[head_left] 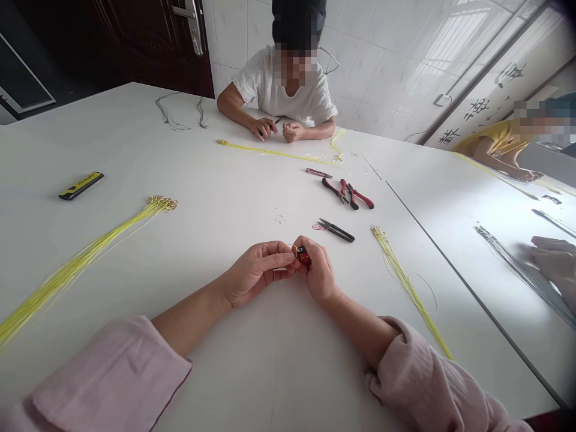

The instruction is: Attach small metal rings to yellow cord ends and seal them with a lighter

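Near the table's middle, my left hand (263, 267) pinches a thin yellow cord (275, 312) between thumb and fingers; the cord hangs down toward the near edge. Close against it, my right hand (318, 270) is closed around a small black and red lighter (303, 255), mostly covered by the fingers. The cord's upper end is at the lighter's top, where my fingertips meet. Just beyond my hands lie black thread snips (336, 230) and some tiny dark bits (279, 217).
Bundles of yellow cord lie left (99, 246) and right (407, 276). Farther off are red-handled pliers (348, 193), a small red tool (318, 173) and a yellow-black case (81, 186). A person (288, 90) sits opposite. At right are a grey cord bundle (517, 264) and another person's hand (555, 261).
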Demonstrator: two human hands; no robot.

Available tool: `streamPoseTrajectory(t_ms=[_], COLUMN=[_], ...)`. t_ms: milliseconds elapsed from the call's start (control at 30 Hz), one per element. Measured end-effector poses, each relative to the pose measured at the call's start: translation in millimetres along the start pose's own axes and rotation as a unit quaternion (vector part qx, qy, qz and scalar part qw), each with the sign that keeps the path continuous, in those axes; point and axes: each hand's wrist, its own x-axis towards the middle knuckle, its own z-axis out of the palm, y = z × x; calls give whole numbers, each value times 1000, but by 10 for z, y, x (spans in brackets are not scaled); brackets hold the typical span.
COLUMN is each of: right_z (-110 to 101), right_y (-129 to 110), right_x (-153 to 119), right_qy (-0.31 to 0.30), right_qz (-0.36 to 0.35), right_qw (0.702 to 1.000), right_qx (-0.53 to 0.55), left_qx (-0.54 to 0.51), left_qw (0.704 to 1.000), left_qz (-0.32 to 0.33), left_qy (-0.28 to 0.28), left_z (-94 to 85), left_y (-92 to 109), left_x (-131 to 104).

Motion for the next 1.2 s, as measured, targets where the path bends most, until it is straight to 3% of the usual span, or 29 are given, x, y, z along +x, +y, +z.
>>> streamPoseTrajectory(t_ms=[733,900,1200], right_z=[14,-8,-48], right_y=[-24,34,59], right_x=[6,16,69], right_qy=[12,22,36], right_qz=[4,16,33], right_qw=[999,1000,998], right_qx=[-43,0,26], left_qx=[-7,-7,78], left_qw=[1000,1000,989], left_qz=[2,13,53], left_qy=[9,13,114], left_z=[-2,-5,-70], left_y=[-3,3,-33], left_x=[15,21,51])
